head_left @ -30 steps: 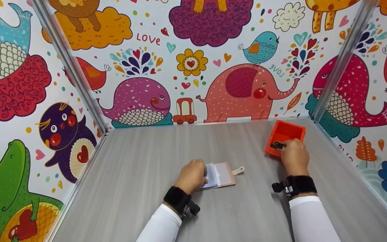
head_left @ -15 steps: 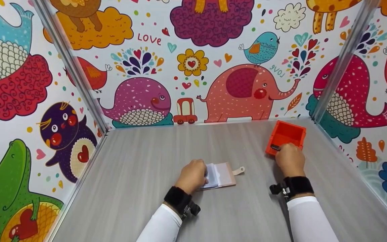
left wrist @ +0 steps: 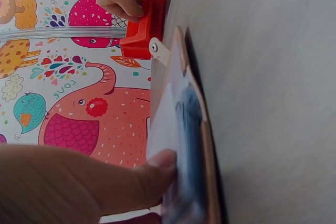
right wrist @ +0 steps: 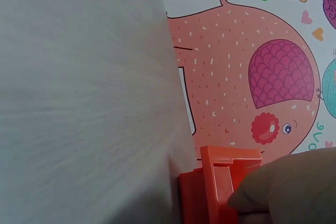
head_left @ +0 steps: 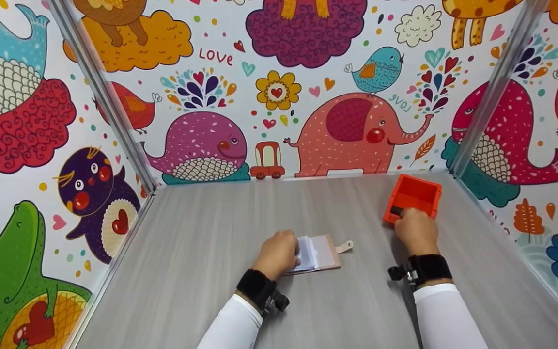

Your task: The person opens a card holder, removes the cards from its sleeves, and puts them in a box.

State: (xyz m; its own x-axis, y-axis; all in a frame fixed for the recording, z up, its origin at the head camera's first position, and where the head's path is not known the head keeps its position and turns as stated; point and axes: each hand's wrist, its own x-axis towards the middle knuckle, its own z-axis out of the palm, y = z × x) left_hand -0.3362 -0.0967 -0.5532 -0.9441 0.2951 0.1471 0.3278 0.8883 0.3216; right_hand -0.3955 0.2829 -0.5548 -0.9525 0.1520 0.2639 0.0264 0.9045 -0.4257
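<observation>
An opened card holder (head_left: 325, 252) with a tan cover, clear plastic sleeves (left wrist: 185, 129) and a snap strap (head_left: 344, 246) lies in the middle of the table. My left hand (head_left: 277, 252) grips its left side; in the left wrist view the thumb presses on the sleeves, while the other fingers are mostly hidden. At the right back, my right hand (head_left: 417, 231) reaches over the near rim of a red plastic bin (head_left: 435, 196). Its curled fingers hold a small dark flat piece (head_left: 397, 211) inside the bin, largely covered by the hand.
The grey wood-grain table (head_left: 187, 252) is enclosed by walls printed with cartoon animals. Metal posts (head_left: 114, 116) stand at the back corners. The bin sits near the back wall (head_left: 269, 121).
My right hand has shifted slightly left and toward me, and the dark piece has turned and sits lower in the bin. The left hand and card holder stay put.
</observation>
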